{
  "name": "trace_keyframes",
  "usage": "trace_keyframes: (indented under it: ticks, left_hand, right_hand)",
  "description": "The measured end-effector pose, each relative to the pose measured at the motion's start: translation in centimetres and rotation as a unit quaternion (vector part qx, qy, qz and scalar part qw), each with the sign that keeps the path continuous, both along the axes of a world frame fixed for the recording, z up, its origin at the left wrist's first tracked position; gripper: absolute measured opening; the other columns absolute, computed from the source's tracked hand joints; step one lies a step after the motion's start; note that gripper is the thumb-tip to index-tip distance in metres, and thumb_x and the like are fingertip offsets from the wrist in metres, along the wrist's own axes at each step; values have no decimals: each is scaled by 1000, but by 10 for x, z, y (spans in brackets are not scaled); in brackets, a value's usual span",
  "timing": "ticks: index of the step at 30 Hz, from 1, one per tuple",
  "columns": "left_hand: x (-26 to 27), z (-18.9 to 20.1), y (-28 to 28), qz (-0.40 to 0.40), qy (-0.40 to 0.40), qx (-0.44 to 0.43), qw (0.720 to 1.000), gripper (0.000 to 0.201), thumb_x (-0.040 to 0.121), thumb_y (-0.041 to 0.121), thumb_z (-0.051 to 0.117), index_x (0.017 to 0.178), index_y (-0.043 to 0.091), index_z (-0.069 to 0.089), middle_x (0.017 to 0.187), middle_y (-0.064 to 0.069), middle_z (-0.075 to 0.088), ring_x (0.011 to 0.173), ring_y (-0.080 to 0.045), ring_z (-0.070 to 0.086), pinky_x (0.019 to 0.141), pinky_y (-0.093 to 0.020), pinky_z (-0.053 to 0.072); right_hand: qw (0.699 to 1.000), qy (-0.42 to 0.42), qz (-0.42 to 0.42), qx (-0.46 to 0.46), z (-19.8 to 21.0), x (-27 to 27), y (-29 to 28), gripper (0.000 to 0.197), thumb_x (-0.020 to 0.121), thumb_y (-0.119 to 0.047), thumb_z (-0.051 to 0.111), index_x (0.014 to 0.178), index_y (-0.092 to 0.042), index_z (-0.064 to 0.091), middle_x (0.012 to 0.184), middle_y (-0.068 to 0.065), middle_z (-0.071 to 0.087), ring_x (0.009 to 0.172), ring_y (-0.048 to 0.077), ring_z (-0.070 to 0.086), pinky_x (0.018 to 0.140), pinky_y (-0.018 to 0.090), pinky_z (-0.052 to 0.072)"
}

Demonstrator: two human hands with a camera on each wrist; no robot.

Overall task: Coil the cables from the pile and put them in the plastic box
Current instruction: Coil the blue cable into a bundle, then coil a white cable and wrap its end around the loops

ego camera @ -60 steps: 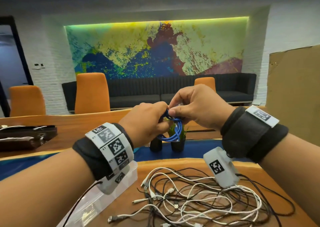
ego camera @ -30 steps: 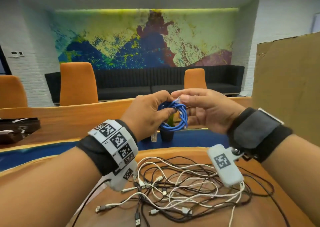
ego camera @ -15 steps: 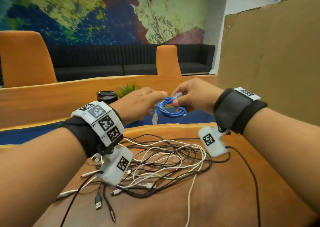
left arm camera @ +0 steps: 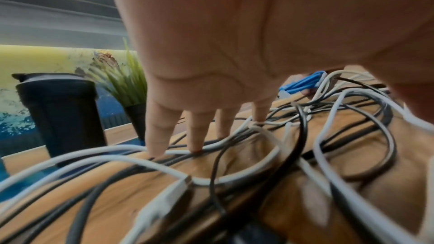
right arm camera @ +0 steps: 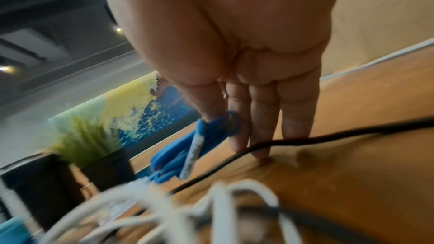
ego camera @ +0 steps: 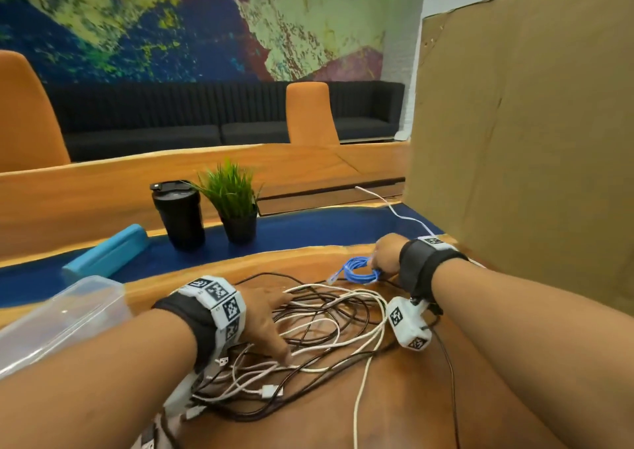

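A tangled pile of white and black cables [ego camera: 329, 325] lies on the wooden table [ego camera: 411, 397]. My left hand [ego camera: 271, 321] lies on the pile's left side, and its straight fingers [left arm camera: 159, 136] press on the cables [left arm camera: 234, 177]. A coiled blue cable [ego camera: 360, 271] lies on the table behind the pile, at its right. My right hand [ego camera: 384, 258] pinches the coil [right arm camera: 178, 153] between thumb and forefinger, while the other fingertips [right arm camera: 263, 151] touch the wood. The clear plastic box [ego camera: 58, 314] stands at the left edge; its inside is hidden.
Behind the pile stand a black tumbler [ego camera: 180, 213] and a small potted plant [ego camera: 236, 205] on the blue strip, with a light blue case [ego camera: 106, 256] lying to their left. A tall cardboard sheet [ego camera: 521, 139] walls off the right. A loose white cable [ego camera: 394, 208] trails beyond my right hand.
Both hands have come down from mid-air. My left hand let go of the blue coil and dropped onto the pile. My right hand carried the coil down to the table at the right.
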State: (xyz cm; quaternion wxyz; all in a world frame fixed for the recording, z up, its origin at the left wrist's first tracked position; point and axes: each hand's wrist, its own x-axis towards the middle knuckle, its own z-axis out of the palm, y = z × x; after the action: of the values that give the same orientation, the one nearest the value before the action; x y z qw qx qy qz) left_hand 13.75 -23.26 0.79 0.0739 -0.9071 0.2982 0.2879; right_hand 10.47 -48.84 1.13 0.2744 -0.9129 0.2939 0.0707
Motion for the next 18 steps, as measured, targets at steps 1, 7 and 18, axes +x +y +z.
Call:
trace_keyframes:
  ticks: [1, 7, 18]
  left_hand:
    - [-1, -2, 7, 3, 1, 1, 1000, 120, 58, 70, 79, 155, 43, 13, 165, 12, 13, 150, -22, 21, 120, -46, 24]
    - [-11, -14, 46, -40, -22, 9, 999, 120, 56, 73, 76, 154, 42, 15, 160, 12, 22, 143, -18, 32, 116, -43, 33]
    - [-23, 7, 98, 17, -66, -143, 987, 64, 91, 48, 63, 148, 31, 39, 148, 3, 48, 131, -17, 48, 106, -30, 37]
  right_hand:
    - [1000, -15, -11, 2, -1, -5, 11, 39, 97, -31, 55, 128, -8, 60, 127, 12, 62, 115, 29, 60, 89, 31, 52]
    - [989, 9, 59, 136, -5, -7, 43, 22, 99, -20, 55, 115, -7, 63, 104, 8, 67, 90, 22, 67, 73, 33, 56]
    - [986, 73, -59, 141, 1, -13, 38, 11, 100, -4, 49, 105, 2, 56, 68, 18, 65, 39, 23, 62, 31, 23, 46]
